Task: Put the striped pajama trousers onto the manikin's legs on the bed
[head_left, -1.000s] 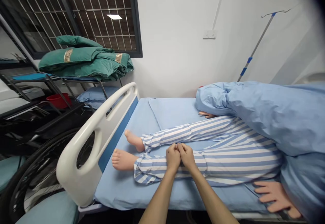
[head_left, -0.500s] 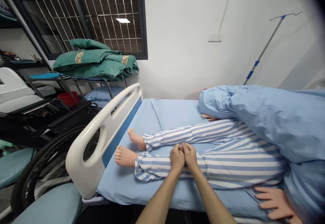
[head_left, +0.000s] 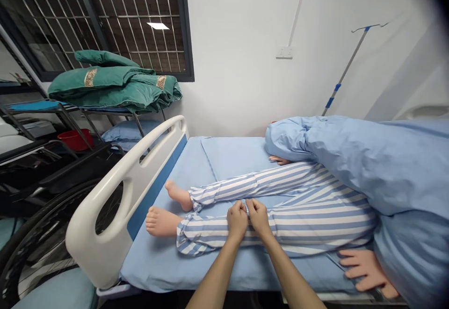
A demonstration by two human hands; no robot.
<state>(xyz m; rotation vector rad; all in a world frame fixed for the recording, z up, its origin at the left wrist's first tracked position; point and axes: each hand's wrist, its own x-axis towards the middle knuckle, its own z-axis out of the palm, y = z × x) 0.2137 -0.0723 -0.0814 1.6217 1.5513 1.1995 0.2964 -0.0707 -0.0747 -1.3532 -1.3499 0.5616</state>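
Observation:
Two bare feet and legs in blue-and-white striped trousers (head_left: 308, 222) lie along the bed; they look like a manikin's. Curled into a fist, my left hand (head_left: 237, 218) is at the near leg around the shin, on the side toward the feet. My right hand (head_left: 257, 215), also a fist, is just beside it toward the knee. A narrow gap separates the two fists. No object shows in either one. Whether the fists press on the leg or hover just over it, I cannot tell. The near bare foot (head_left: 163, 221) points up to the left.
A blue quilt (head_left: 351, 159) covers the upper body, with a manikin hand (head_left: 366, 269) sticking out at the near edge. The white footboard (head_left: 84, 239) closes the left end. Beyond it are a wheelchair wheel (head_left: 31, 257) and folded green bedding (head_left: 115, 87). An IV pole (head_left: 347, 68) stands behind.
The view has swung slightly, so the scene sits further left. My fists, nearly touching before, are now a little further apart over the same leg.

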